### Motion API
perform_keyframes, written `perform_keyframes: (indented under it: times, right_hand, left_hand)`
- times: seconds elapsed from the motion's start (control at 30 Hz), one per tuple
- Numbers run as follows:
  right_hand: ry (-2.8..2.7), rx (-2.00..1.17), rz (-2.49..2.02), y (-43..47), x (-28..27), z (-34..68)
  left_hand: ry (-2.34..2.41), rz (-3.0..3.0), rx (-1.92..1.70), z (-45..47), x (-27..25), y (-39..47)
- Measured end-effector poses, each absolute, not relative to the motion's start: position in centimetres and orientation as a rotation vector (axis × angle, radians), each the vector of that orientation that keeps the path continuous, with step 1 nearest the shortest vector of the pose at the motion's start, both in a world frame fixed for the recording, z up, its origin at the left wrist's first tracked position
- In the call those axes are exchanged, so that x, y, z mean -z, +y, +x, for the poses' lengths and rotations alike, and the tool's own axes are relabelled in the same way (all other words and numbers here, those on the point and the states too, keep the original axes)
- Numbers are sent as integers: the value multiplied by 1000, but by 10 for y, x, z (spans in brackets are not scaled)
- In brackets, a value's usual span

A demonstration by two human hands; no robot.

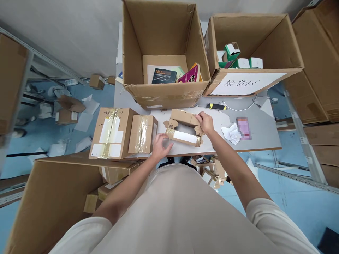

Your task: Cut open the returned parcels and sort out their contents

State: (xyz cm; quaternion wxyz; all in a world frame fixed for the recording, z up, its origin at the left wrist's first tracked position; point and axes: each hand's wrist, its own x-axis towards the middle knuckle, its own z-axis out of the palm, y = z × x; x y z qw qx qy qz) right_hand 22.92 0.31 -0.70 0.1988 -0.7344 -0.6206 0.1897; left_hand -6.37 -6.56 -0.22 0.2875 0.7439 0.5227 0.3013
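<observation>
Small box near worktop front edge: right hand pinches far right corner; left hand, fingers spread, should brace left end.

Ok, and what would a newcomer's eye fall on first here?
Probably the large open carton at the back of the table, holding books, and the second carton to its right, bearing a handwritten sign. Then comes the small opened box near the front edge, its corner in the right hand, the left hand close by.

Left hand half-curled, right hand pinching
</observation>
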Motion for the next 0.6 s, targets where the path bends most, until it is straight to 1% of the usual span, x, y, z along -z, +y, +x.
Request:
perform_keyframes:
  times: [0.07, 0.2, 0.27, 0.4, 0.6]
  right_hand:
    - [-1765, -553, -2026, -1, 4, 230]
    - [-1835, -540, -2029, -4, -2, 232]
    - [-1844, -518, -2076, -4, -4, 233]
    - [-1834, -464, -2154, -6, -6, 232]
    - [-1874, -457, -2115, -9, -11, 229]
  left_hand:
    - [1310, 2122, -704, -55, -4, -48]
    - [925, 2367, -295, -31, -12, -14]
    - [872, 2423, -217, -24, -11, -11]
    - [885, 2477, -278, -34, 0, -33]
    - [891, 2411, -427, -61, 12, -62]
